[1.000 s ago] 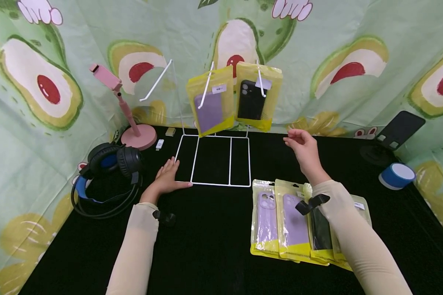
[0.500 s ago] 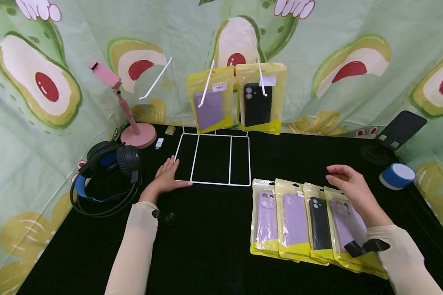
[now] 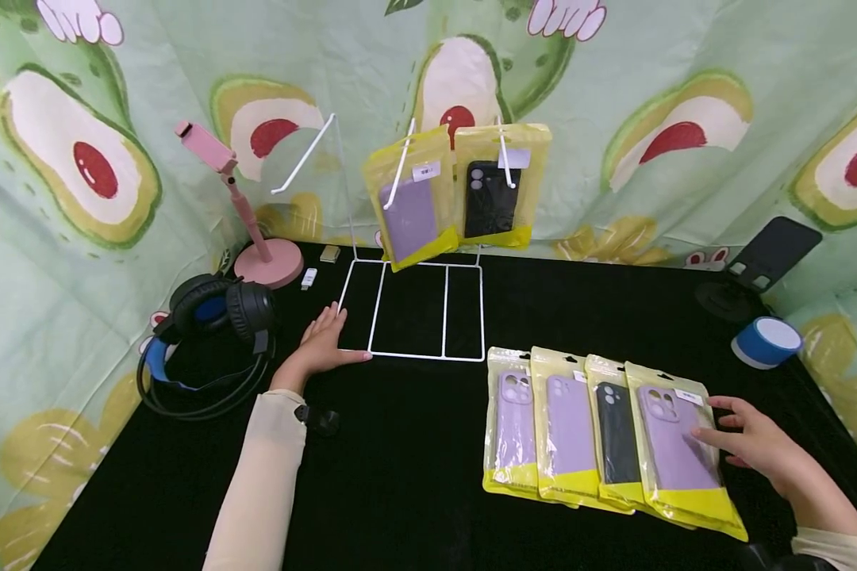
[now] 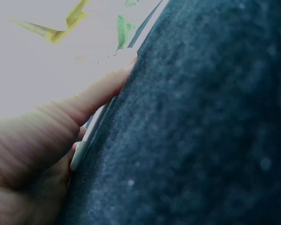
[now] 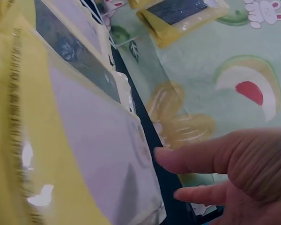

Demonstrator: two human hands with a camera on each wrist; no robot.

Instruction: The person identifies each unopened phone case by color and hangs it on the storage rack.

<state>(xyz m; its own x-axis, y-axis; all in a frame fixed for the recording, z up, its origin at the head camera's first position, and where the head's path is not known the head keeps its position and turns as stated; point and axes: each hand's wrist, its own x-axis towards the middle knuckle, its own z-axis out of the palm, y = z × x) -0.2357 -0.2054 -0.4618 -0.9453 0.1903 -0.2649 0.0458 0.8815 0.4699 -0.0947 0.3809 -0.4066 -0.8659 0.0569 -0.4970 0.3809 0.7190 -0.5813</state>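
Note:
My left hand [image 3: 320, 345] rests with fingers spread on the front left corner of a white wire display rack [image 3: 428, 357]. In the left wrist view, its thumb [image 4: 107, 86] lies along the rack's base wire. My right hand [image 3: 760, 444] is at the right edge of the rightmost bagged purple phone case [image 3: 674, 444], thumb and fingers apart; whether it touches the bag I cannot tell. That bag overlaps a bagged black phone case [image 3: 617, 436] and two more bagged purple cases [image 3: 570, 428]. From the rack's hooks hang a bagged purple case [image 3: 410, 210] and a bagged black case [image 3: 491, 198].
Headphones [image 3: 250, 317] and a pink phone stand [image 3: 267, 262] are at the left, near a small white USB stick [image 3: 309, 278]. A black phone stand [image 3: 774, 250] and a blue and white round object [image 3: 767, 342] stand at the right. An avocado-print curtain [image 3: 578, 198] hangs behind.
My right hand has moved from beside the hanging black case to the right and down to the rightmost bag. The hanging bags have swung slightly. My left hand has stayed put.

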